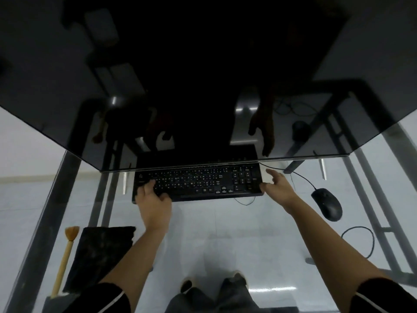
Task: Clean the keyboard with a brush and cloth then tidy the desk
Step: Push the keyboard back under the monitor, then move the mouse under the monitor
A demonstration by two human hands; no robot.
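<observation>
Keyboard (198, 182), black, flat and full-width with pale key legends, lies on the clear glass counter (225, 222), its far edge tucked just under the lower edge of a big dark glossy monitor screen (203, 75). The left hand (153, 197) grips the keyboard's left end: the fingers curl over the keys at that end and the thumb lies along the near edge. The right hand (276, 188) is at the right end beside the number pad, thumb touching the keyboard's side, the fingers spread open and reaching past the far right corner; whether it has a real hold on the keyboard cannot be told. Both forearms are bare, with black short sleeves at the bottom of the view.

A black wired computer mouse (327, 204) sits on the counter to the right of the keyboard, well apart from the right hand, with its thin black cable (358, 240) looping nearby. At the near left lies a dark, rumpled cloth (99, 256), and just beside it on the left a brush with a pale wooden handle and tan bristles (65, 256), bristles pointing away from the person. Neither hand touches them. Through the glass, grey metal frame legs (45, 222), a pale tiled floor and the person's dark trousers and shoes show.
</observation>
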